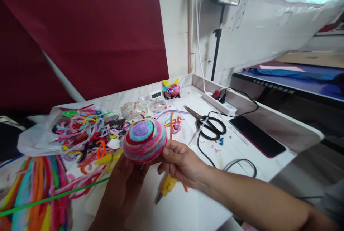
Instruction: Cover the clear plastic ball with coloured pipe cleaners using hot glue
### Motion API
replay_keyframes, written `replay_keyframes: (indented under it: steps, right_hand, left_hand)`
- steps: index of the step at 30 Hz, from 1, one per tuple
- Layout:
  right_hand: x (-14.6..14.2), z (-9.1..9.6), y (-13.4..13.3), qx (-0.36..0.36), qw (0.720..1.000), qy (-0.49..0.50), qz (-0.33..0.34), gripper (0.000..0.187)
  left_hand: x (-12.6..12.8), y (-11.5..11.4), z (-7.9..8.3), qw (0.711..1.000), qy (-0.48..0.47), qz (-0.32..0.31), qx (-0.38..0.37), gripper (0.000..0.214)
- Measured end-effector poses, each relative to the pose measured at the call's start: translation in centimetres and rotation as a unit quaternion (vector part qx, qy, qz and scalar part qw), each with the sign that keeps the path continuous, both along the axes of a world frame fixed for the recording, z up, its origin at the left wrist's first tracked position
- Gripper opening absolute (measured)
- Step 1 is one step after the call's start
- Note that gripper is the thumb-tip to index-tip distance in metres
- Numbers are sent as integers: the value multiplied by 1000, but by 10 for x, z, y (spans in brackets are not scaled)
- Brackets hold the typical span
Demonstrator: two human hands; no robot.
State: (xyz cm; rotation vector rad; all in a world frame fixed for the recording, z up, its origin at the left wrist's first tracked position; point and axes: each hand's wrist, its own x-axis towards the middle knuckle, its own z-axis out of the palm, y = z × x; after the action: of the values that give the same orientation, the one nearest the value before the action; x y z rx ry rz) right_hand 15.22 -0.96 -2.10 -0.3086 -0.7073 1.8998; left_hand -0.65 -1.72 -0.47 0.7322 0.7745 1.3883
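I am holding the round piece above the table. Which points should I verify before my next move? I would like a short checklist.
1. Round piece supported: ok, left hand and right hand both hold it.
2. Glue gun nozzle away from the round piece: ok, it points down and away.
3. Glue gun hot: cannot tell.
4. Scissors apart from both hands: ok, they lie farther back.
5. Phone away from the nozzle: ok, it lies at the right edge.
6. Loose strips sorted: not ok, they are tangled.
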Motion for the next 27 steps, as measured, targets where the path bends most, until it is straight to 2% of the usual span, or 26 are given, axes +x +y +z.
replay_keyframes:
  steps: [7, 10, 17, 22, 27]
  right_hand:
    - [0, 1, 0, -11, 1000, 8, -3, 32]
    - [-1, 1, 0, -16, 1000, 7, 1, 35]
    - [-2, -1, 0, 22, 1000, -15, 14, 32]
    - [9, 14, -1, 47, 993, -108, 21, 35]
    - [18, 23, -1, 37, 977, -210, -16, 40]
  left_hand:
    - [2, -3, -1, 1000, 7, 6, 12, 58]
    - [2, -2, -2, 1000, 13, 21, 15, 54]
    - [2, 0, -1, 999, 14, 20, 35, 50]
    - [-3, 2, 5, 996, 28, 57, 57, 42]
    - [-12, 7, 9, 995, 7, 73, 62, 37]
